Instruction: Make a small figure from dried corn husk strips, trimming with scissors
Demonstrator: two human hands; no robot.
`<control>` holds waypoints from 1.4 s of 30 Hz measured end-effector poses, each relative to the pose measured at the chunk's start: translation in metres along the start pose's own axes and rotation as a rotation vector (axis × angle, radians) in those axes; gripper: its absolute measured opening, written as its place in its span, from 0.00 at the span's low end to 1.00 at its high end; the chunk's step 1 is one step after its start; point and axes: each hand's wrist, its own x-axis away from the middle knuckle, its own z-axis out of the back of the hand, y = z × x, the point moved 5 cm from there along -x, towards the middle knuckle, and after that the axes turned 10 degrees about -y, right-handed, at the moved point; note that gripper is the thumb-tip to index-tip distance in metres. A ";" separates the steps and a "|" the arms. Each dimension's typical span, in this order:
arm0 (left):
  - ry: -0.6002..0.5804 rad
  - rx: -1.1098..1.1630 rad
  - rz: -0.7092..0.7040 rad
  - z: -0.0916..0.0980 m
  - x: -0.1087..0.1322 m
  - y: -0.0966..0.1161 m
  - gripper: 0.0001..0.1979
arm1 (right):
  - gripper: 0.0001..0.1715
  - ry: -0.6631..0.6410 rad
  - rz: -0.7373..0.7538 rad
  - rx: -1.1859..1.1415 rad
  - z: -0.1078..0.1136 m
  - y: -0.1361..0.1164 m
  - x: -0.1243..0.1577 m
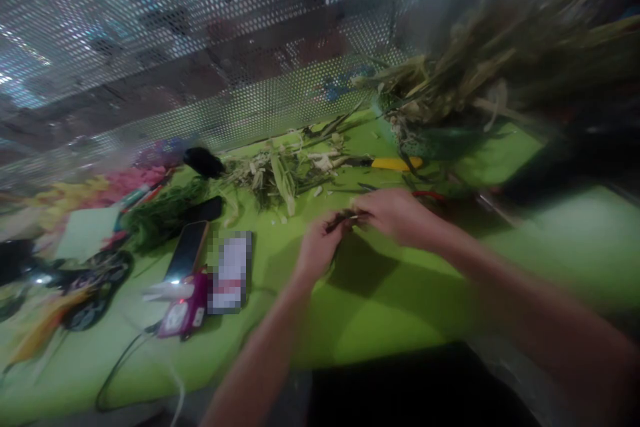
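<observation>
My left hand (321, 248) is closed around one end of a dark, stem-like piece (346, 216) above the green table (415, 307). Beside it, my right hand (393, 212) pinches the other end, its fingertips almost meeting those of the left. The exact kind of the piece is blurred and partly covered by fingers. Just beyond the hands lies a loose pile of dried stems and husks (285, 180). A yellow-handled tool (395, 163) rests at the right end of that pile. Red-handled scissors (431, 196) seem to lie behind my right wrist.
At back right, a green basket (435, 140) bears dried stalks (460, 73). To the left lie a phone (188, 250), a purple device with cables (186, 307), green foliage (163, 213) and a black object (203, 162). A perforated screen (280, 97) borders the table's far side.
</observation>
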 end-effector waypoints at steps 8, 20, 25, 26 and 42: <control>0.079 0.188 0.072 -0.004 0.003 -0.014 0.08 | 0.07 0.029 -0.007 0.053 -0.004 -0.008 0.003; 0.171 0.350 0.082 0.000 0.004 -0.014 0.09 | 0.06 0.182 -0.047 -0.522 0.001 0.005 -0.003; 0.130 0.291 0.074 -0.003 0.004 -0.014 0.10 | 0.05 0.276 -0.008 -0.489 -0.003 0.006 -0.002; 0.115 0.276 0.077 -0.004 0.004 -0.014 0.10 | 0.05 0.283 -0.016 -0.457 -0.004 0.006 -0.002; 0.084 0.346 0.040 0.002 0.000 -0.012 0.11 | 0.07 0.286 -0.050 -0.387 -0.007 -0.001 0.000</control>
